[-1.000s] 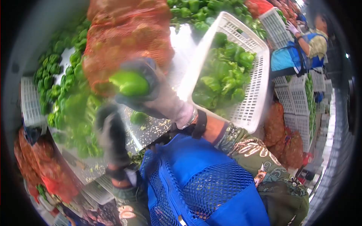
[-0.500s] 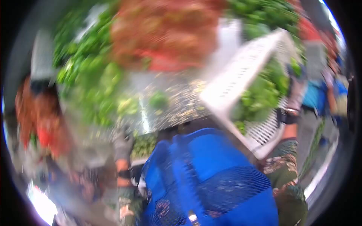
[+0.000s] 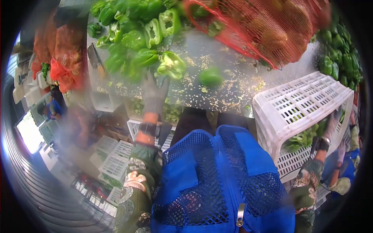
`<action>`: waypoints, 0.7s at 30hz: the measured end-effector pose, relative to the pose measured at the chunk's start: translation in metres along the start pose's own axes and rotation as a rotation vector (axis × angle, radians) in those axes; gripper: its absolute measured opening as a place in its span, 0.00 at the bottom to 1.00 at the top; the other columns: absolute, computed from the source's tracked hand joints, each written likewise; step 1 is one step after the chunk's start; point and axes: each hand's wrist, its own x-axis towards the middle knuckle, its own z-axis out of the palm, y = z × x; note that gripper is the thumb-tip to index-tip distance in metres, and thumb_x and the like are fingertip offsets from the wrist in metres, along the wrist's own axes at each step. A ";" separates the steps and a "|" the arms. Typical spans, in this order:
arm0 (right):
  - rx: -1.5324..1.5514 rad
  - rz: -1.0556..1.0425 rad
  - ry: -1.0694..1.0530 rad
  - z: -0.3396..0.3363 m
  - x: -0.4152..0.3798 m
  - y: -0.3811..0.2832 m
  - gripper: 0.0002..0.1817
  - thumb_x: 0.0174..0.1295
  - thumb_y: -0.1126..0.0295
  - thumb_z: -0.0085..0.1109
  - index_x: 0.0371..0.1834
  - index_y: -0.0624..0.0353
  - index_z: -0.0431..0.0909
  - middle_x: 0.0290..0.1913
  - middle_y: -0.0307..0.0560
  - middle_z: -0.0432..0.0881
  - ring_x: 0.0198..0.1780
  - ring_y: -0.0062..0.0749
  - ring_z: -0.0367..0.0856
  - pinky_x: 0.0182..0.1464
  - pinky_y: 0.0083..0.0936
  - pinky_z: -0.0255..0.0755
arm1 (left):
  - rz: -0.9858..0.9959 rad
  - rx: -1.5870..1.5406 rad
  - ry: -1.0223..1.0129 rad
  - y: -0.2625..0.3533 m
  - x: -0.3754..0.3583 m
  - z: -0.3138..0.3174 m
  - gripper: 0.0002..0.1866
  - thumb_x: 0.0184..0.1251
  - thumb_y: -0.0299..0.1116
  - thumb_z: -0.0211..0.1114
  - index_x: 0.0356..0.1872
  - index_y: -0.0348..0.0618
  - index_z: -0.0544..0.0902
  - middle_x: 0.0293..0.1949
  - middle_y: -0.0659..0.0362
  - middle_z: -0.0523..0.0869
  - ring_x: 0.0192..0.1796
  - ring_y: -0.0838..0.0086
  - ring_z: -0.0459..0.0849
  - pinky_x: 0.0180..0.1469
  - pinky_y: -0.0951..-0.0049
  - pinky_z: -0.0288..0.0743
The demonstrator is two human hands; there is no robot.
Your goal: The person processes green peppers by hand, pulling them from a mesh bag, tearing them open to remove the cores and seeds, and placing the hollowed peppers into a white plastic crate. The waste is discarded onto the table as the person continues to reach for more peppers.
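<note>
My left hand (image 3: 154,90), in a grey glove, reaches over the metal table (image 3: 237,91) with its fingers stretched toward cut green pepper halves (image 3: 171,65). Whether the fingertips touch them is hard to tell. To the right, my gloved right hand (image 3: 332,123) is at the right side of a white plastic crate (image 3: 303,101) and appears to grip it; its fingers are partly hidden. The crate is tipped on its side at the table's edge, with green pepper pieces (image 3: 302,140) inside. A single green pepper piece (image 3: 211,77) lies among scattered seeds.
A red mesh sack (image 3: 272,29) lies at the table's far side, beside green peppers (image 3: 342,58). A knife (image 3: 95,60) rests near the left edge. More red sacks (image 3: 67,54) and white crates (image 3: 116,157) stand at left. Another person's arm (image 3: 340,167) shows at right.
My view has turned and cleared of most blur. My left hand has moved from the table's near edge up to the pepper halves. The crate now appears lower, tipped over, with my right hand still at it.
</note>
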 end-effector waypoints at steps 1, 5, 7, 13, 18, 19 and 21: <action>0.057 -0.045 0.008 -0.010 -0.005 -0.026 0.29 0.68 0.63 0.54 0.70 0.63 0.62 0.67 0.54 0.68 0.66 0.35 0.69 0.65 0.31 0.66 | 0.000 0.020 -0.087 0.003 0.016 0.001 0.40 0.61 0.49 0.65 0.69 0.36 0.62 0.63 0.38 0.70 0.63 0.47 0.71 0.66 0.56 0.64; 0.214 -0.261 0.054 -0.031 -0.070 -0.210 0.23 0.70 0.68 0.45 0.66 0.67 0.66 0.62 0.52 0.72 0.62 0.37 0.73 0.66 0.31 0.66 | -0.002 -0.074 -0.238 -0.015 0.061 0.057 0.39 0.59 0.49 0.65 0.69 0.41 0.64 0.66 0.39 0.67 0.63 0.47 0.73 0.66 0.58 0.66; 0.392 -0.331 -0.072 -0.012 -0.116 -0.308 0.22 0.71 0.67 0.42 0.64 0.68 0.69 0.60 0.51 0.74 0.60 0.38 0.74 0.65 0.32 0.66 | 0.059 -0.514 -0.244 -0.053 0.077 0.099 0.40 0.56 0.44 0.68 0.69 0.40 0.64 0.64 0.42 0.71 0.61 0.51 0.75 0.63 0.61 0.70; 0.844 -0.279 -0.950 0.148 -0.244 -0.463 0.39 0.58 0.64 0.61 0.74 0.57 0.58 0.71 0.45 0.64 0.69 0.34 0.62 0.67 0.29 0.60 | 0.067 -1.106 -0.437 -0.007 0.006 -0.042 0.32 0.55 0.26 0.70 0.63 0.40 0.70 0.55 0.53 0.80 0.52 0.68 0.82 0.50 0.71 0.80; 0.794 -0.946 -1.374 0.194 -0.287 -0.514 0.41 0.53 0.69 0.73 0.71 0.55 0.62 0.68 0.44 0.67 0.63 0.29 0.68 0.63 0.23 0.66 | 0.778 -0.507 -0.231 -0.004 -0.035 -0.148 0.30 0.56 0.27 0.67 0.62 0.39 0.71 0.54 0.47 0.77 0.52 0.51 0.80 0.54 0.66 0.76; 0.811 -0.886 -1.381 0.186 -0.295 -0.519 0.40 0.53 0.69 0.73 0.70 0.56 0.63 0.67 0.43 0.67 0.63 0.27 0.67 0.64 0.22 0.64 | 0.771 -0.504 -0.235 -0.011 -0.039 -0.155 0.30 0.56 0.27 0.67 0.62 0.39 0.71 0.54 0.47 0.77 0.53 0.51 0.80 0.54 0.65 0.76; 0.845 -0.768 -1.395 0.169 -0.311 -0.529 0.38 0.52 0.71 0.73 0.67 0.57 0.65 0.65 0.43 0.69 0.62 0.24 0.66 0.66 0.20 0.61 | 0.711 -0.509 -0.178 -0.022 -0.050 -0.162 0.29 0.57 0.26 0.66 0.62 0.39 0.71 0.56 0.46 0.76 0.54 0.51 0.80 0.54 0.63 0.76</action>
